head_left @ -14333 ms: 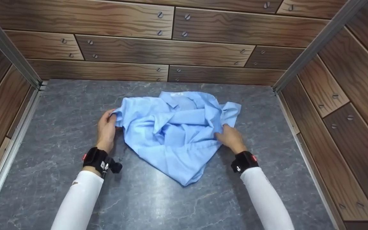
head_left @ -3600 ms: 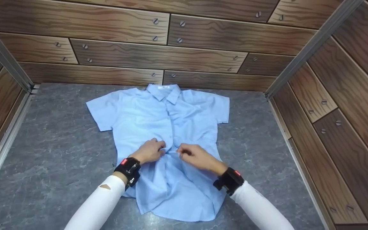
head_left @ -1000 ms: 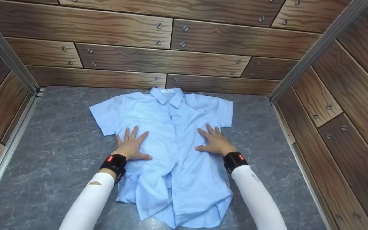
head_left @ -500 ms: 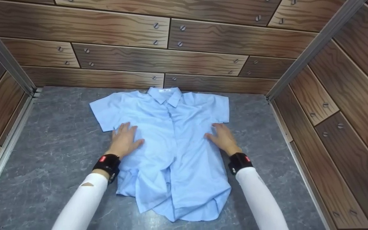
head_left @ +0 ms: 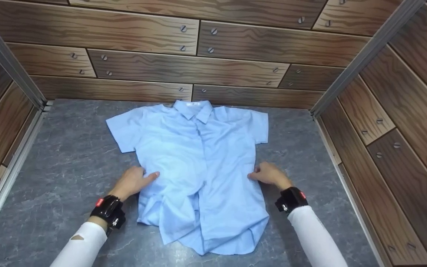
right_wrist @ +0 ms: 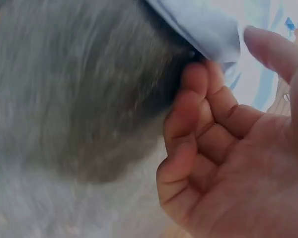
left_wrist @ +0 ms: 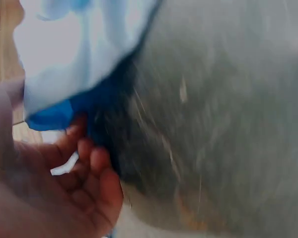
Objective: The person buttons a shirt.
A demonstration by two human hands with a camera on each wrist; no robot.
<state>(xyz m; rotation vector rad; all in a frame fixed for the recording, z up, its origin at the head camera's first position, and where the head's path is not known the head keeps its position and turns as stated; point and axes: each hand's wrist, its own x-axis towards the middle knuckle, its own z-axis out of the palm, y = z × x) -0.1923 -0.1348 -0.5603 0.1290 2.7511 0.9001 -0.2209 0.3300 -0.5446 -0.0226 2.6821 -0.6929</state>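
Note:
A light blue short-sleeved shirt [head_left: 176,159] lies front up on the grey marbled surface, collar toward the back wall. My left hand [head_left: 130,181] is at its left side edge, thumb over the cloth; in the left wrist view the curled fingers [left_wrist: 97,168] reach under the hem of fabric. At the opposite side edge my right hand [head_left: 271,174] holds the cloth, its thumb [right_wrist: 275,52] above and curled fingers [right_wrist: 181,119] beneath, as the right wrist view shows. The lower left front is rumpled, and the bottom right corner is folded in.
Wood-patterned panels [head_left: 132,63] rise behind the shirt, with more on both sides. Grey metal rails [head_left: 369,55] run along the corners. The grey marbled surface [head_left: 69,167] extends around the shirt.
The shirt went from bunched up to spread out. My hands, lately flat on its front with fingers spread, have moved outward and nearer to me, and now grip its side edges.

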